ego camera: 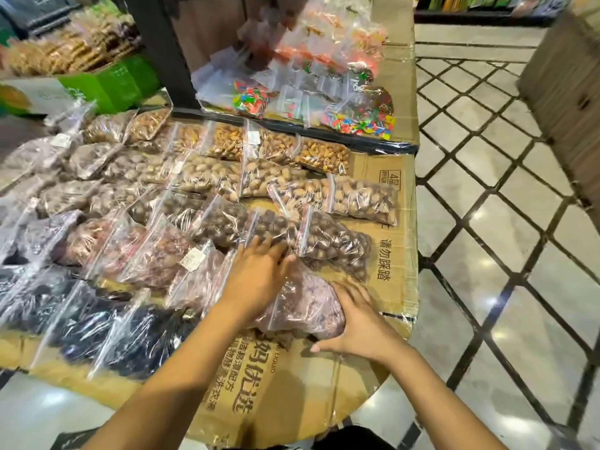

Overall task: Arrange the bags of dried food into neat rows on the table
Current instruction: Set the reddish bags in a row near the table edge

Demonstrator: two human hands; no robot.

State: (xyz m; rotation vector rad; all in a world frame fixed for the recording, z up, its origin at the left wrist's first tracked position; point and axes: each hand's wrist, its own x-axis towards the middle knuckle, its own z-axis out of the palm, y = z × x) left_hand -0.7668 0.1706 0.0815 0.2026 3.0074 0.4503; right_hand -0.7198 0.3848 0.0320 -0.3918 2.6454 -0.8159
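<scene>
Clear zip bags of dried food lie in rows across the cardboard-covered table [393, 287]. At the near right end of one row lies a bag of pinkish-brown pieces [305, 303]. My left hand [256, 274] presses flat on its upper left part, fingers spread. My right hand [357, 323] cups its lower right corner, thumb out on the cardboard. Behind it sits a bag of round brown nuts [334, 245]. Bags of dark dried fruit [97, 323] fill the near left row.
Further back, bags of tan nuts [324, 157] form rows. A raised shelf holds bags of colourful candy [360, 120]. A dark post [165, 50] stands at the back, a green box [110, 82] to its left. Tiled floor [503, 222] lies right of the table edge.
</scene>
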